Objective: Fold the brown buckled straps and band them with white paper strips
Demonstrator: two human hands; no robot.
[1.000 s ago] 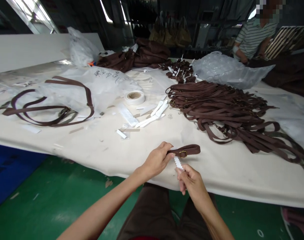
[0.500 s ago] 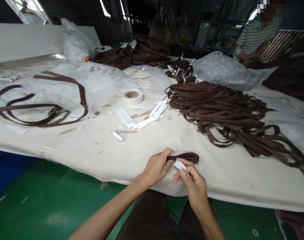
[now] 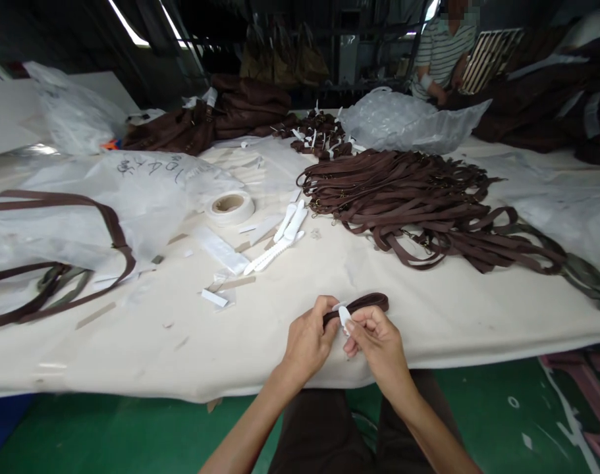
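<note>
My left hand (image 3: 309,339) is closed around one end of a folded dark brown strap (image 3: 371,302), just above the table near its front edge. The strap's looped end sticks out to the right. Between finger and thumb, my right hand (image 3: 379,339) pinches a small white strip (image 3: 344,316) with a rounded end, held up against the strap. Part of that white strip also shows on the strap by my left fingers. My palms and fingers hide the strap's left end.
A heap of brown straps (image 3: 408,197) with metal clips lies ahead on the right. Left of it are white toothed strips (image 3: 274,250), a roll of white tape (image 3: 229,207) and paper scraps. Plastic bags (image 3: 146,191) and a loose strap (image 3: 116,230) cover the left. A co-worker (image 3: 445,52) stands behind.
The view has turned right. My right hand has turned the white strip more upright and brought it closer to the strap. My left hand keeps its hold.
</note>
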